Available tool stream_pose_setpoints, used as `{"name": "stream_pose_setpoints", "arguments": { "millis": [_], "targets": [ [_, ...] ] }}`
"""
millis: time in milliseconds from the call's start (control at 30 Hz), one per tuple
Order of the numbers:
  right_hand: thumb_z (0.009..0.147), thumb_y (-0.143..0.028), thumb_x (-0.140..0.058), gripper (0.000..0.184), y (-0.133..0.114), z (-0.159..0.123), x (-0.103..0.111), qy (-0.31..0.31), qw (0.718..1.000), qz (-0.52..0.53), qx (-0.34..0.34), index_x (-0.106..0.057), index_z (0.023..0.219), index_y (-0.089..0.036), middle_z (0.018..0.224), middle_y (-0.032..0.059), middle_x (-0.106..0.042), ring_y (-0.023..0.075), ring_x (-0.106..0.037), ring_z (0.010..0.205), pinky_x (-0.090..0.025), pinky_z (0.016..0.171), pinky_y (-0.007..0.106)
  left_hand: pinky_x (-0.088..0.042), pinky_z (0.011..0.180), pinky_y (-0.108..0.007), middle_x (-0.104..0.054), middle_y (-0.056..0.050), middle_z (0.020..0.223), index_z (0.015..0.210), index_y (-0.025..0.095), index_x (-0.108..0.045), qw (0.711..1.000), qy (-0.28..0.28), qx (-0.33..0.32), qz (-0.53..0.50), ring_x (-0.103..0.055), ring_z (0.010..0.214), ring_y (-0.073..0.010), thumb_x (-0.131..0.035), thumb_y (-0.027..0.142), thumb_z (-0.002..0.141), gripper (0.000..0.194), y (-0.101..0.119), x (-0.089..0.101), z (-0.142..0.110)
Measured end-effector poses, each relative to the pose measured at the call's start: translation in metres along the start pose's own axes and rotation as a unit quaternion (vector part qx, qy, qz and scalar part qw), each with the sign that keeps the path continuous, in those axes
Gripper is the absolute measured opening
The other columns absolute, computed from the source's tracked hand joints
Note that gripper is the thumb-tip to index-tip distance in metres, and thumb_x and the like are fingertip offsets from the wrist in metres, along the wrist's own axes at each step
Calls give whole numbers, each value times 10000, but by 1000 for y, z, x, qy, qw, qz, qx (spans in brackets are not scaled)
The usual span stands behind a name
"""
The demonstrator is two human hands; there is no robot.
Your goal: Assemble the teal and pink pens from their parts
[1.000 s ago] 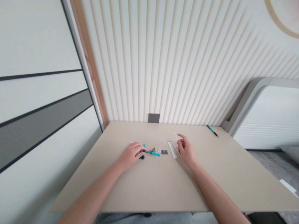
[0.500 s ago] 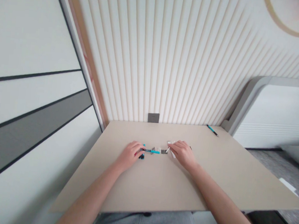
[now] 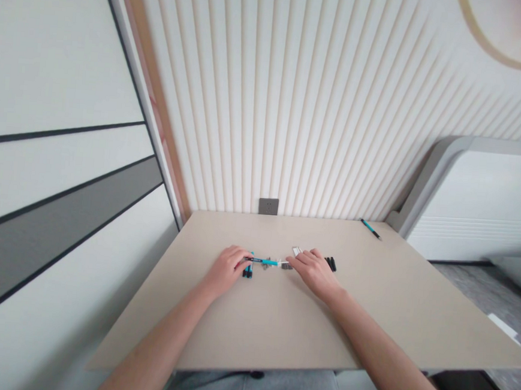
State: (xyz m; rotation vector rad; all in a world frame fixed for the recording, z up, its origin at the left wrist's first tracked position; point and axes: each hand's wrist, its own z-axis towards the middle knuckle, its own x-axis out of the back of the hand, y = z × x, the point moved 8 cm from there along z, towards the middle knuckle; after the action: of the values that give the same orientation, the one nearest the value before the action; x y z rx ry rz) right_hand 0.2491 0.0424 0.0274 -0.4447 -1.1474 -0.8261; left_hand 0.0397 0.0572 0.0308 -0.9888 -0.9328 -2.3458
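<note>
My left hand [image 3: 228, 269] is closed on a blue and black pen barrel [image 3: 268, 262], held level above the table with its blue end pointing right. Between the fingertips of my right hand [image 3: 315, 272] is a thin white pen refill [image 3: 283, 262], its left tip at the barrel's blue end; whether it is inside cannot be made out. Beneath my left fingers lie more blue and black pen barrels [image 3: 248, 271]. Small grey and clear parts [image 3: 266, 266] and several dark little pieces [image 3: 286, 267] rest under the barrel and refill.
Black cylindrical pieces [image 3: 331, 263] lie just right of my right hand, and white sticks [image 3: 296, 251] behind it. A blue and black pen [image 3: 370, 229] is at the table's back right. The beige table [image 3: 250, 326] meets a ribbed wall with a socket [image 3: 268, 206].
My right hand has moved slightly left and levelled the white refill, bringing it to the barrel's blue end. The black pieces on the right now show. My left hand stays nearly still.
</note>
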Motion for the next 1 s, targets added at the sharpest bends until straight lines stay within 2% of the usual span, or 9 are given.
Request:
{"name": "stream_pose_setpoints", "arguments": {
  "millis": [200,300,467,600,800,1000],
  "targets": [
    [1015,-246,-379,274,-8,1,0,15,999,-6,30,-627,1129,-217,777,46,-647,175,-578,797,-306,741,311,-455,836,-344,-665,-41,933,977,209,-639,1000,-10,-11,2,-583,912,-202,-594,244,904,93,1,-4,0],
    [1015,-289,-390,289,-14,2,1,50,997,20,50,-600,1189,-194,768,44,-667,169,-597,777,-338,747,311,-449,847,-347,-670,-36,938,982,211,-638,999,-28,-24,1,-579,923,-200,-598,237,904,91,4,-8,-1],
    [954,-400,-509,385,-16,2,8,113,989,82,52,-545,1267,-179,991,97,-705,197,-633,901,-398,862,348,-454,841,-349,-666,-43,935,981,207,-637,1000,-21,-16,1,-584,918,-202,-595,250,906,96,2,-6,0],
    [922,-436,-551,432,-3,-1,15,128,986,106,12,-540,1282,-198,1088,114,-688,228,-621,986,-419,887,381,-458,831,-354,-654,-47,926,959,199,-630,1000,-1,12,-1,-583,904,-205,-584,264,911,93,-6,-2,0],
    [969,-309,-493,224,19,-5,12,117,983,139,-34,-640,1111,-220,1038,81,-701,205,-616,977,-406,873,362,-457,808,-344,-645,-34,884,935,196,-629,999,22,24,-4,-578,856,-198,-571,252,910,84,-7,3,1],
    [975,-285,-485,202,16,-3,4,102,984,143,-27,-669,945,-208,875,55,-697,181,-601,865,-385,820,332,-464,801,-333,-645,-36,894,943,198,-634,1000,13,8,-6,-579,869,-193,-579,257,909,87,-4,0,0]
  ]
}}
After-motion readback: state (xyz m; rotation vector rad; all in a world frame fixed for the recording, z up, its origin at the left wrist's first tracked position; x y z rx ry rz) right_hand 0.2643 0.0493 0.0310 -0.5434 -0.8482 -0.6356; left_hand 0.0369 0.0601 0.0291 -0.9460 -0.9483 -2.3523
